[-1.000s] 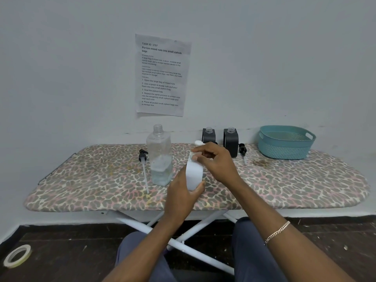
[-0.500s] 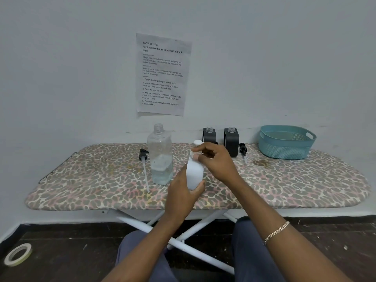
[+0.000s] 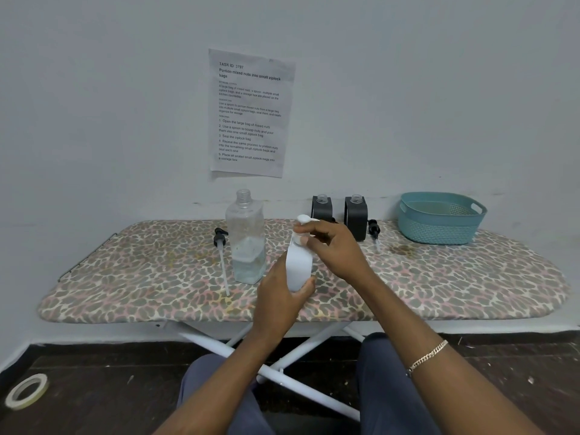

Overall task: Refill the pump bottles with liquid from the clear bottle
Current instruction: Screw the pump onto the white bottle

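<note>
My left hand (image 3: 277,295) grips the body of a white pump bottle (image 3: 298,266) held above the board's front middle. My right hand (image 3: 332,246) pinches the bottle's white pump head (image 3: 303,219) at the neck. To the left stands the clear bottle (image 3: 246,238), uncapped, about a third full of liquid. Two black pump bottles (image 3: 321,208) (image 3: 356,216) stand open at the back by the wall. One black pump with its tube (image 3: 221,249) lies left of the clear bottle; another black pump (image 3: 374,229) lies right of the black bottles.
Everything sits on a leopard-print ironing board (image 3: 455,284) with white legs. A teal basket (image 3: 441,218) stands at the back right. A printed sheet (image 3: 251,113) is taped to the wall. A roll of tape (image 3: 26,390) lies on the dark floor at left.
My right hand's fingers have shifted slightly round the pump head; the white bottle stays in the same place in my left hand.
</note>
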